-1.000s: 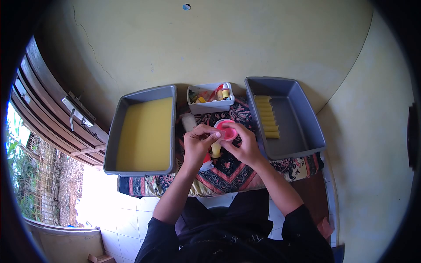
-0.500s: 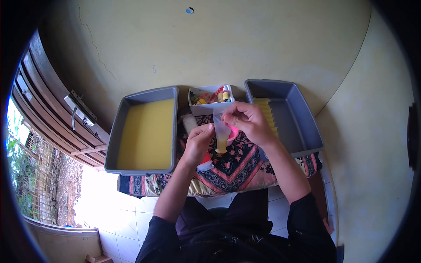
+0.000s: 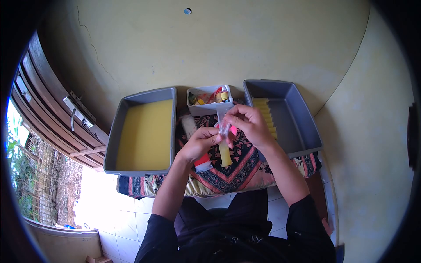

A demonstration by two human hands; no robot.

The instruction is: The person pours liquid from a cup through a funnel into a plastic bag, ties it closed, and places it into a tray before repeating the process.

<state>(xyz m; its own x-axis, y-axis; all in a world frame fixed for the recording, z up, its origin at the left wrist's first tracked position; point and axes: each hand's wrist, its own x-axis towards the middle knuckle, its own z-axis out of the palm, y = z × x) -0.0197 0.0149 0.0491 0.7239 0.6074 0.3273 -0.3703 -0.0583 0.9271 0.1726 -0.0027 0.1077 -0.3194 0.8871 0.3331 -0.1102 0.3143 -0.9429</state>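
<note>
Between my two hands hangs a narrow clear plastic bag (image 3: 225, 156), its lower part filled with yellow liquid. My left hand (image 3: 202, 142) pinches the gathered plastic just above the liquid. My right hand (image 3: 247, 123) closes its fingers on the bag's upper part, close beside the left fingertips. Behind the hands, a pink container (image 3: 233, 130) is partly hidden. A packet of clear plastic bags with a red end (image 3: 202, 163) lies on the patterned cloth (image 3: 239, 175), left of the filled bag.
At left stands a grey tub (image 3: 144, 136) of yellow liquid. A second grey tub (image 3: 296, 127) at right holds a row of filled yellow bags (image 3: 264, 115). A white box (image 3: 210, 108) with small bottles sits at the back against the wall. The door (image 3: 66, 105) stands ajar at left.
The bag's top was spread flat and is now gathered and twisted between my fingers. Its filled part hangs lower and looks plumper. My left hand has moved right, nearer my right hand.
</note>
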